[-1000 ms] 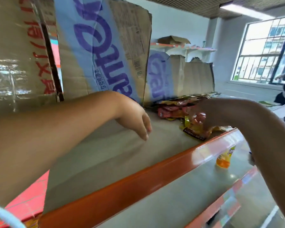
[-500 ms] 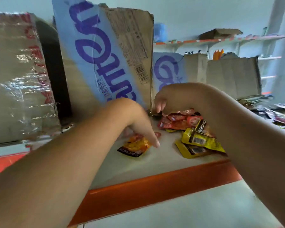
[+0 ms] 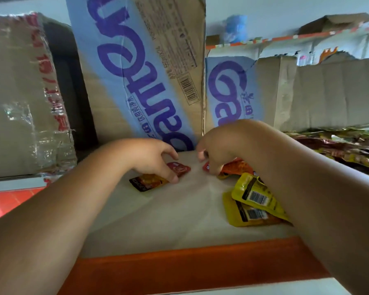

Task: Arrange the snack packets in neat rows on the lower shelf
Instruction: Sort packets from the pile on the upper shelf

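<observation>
On the grey shelf [image 3: 158,220] with an orange front lip, my left hand [image 3: 153,160] lies with straight fingers on an orange packet [image 3: 145,183] and a small red packet [image 3: 180,168] side by side. My right hand [image 3: 217,152] is just to their right. Its curled fingers come down on the left end of a red-orange packet [image 3: 234,167] in a loose pile. Two yellow packets [image 3: 254,194] overlap nearer the shelf front, partly hidden by my right forearm.
Upright cardboard boxes with blue and purple print [image 3: 141,77] wall off the back of the shelf. A taped brown carton [image 3: 24,99] stands at the left. More loose packets [image 3: 349,145] are heaped at the far right. A further shelf [image 3: 285,38] shows behind.
My left hand has slid further back and now covers the orange packet and a red one beside it. My right hand has dropped from above the pile onto the red-orange packet.
</observation>
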The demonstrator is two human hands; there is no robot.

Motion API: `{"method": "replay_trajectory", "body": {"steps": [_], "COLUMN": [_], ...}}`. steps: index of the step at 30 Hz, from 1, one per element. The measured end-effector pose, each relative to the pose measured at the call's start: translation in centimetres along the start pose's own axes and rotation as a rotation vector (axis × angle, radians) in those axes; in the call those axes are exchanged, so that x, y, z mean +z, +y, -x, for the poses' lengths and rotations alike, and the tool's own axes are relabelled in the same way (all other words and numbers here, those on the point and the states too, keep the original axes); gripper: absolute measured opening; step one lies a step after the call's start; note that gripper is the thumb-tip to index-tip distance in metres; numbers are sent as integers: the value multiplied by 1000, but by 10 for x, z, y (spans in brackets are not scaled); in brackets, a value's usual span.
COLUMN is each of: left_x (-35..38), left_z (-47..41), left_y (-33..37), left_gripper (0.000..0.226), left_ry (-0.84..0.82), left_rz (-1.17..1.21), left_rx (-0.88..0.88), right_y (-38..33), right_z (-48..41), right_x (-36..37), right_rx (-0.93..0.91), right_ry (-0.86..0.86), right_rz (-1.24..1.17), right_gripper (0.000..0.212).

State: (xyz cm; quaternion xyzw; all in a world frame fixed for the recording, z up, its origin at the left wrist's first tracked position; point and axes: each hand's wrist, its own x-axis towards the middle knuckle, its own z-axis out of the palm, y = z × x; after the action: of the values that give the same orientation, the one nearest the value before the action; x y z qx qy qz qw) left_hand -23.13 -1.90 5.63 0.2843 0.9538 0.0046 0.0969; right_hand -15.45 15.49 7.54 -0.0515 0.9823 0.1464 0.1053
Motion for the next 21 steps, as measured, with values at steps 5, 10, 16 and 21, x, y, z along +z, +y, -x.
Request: {"method": "replay_trajectory", "body": {"steps": [5, 10, 16, 21], "left_x": [0, 1, 1, 1], "left_z": [0, 1, -1, 0], "left_y": [-3, -4, -4, -5], "left_gripper": [71, 65, 66, 67], "left_ry": [-15, 4, -16, -23], "left_rz": [48, 61, 51, 54], "left_rx": [-2, -51, -49, -115], "right_y": [5, 10, 15, 3], "right_z": [4, 8, 1, 9], "right_x": [3, -2, 4, 1], "right_rx": [-120, -152, 104, 75], "right_ry": [314, 741, 544, 289], "right_rz": [-381, -859, -778, -489], "right_gripper": [21, 22, 21, 25]}}
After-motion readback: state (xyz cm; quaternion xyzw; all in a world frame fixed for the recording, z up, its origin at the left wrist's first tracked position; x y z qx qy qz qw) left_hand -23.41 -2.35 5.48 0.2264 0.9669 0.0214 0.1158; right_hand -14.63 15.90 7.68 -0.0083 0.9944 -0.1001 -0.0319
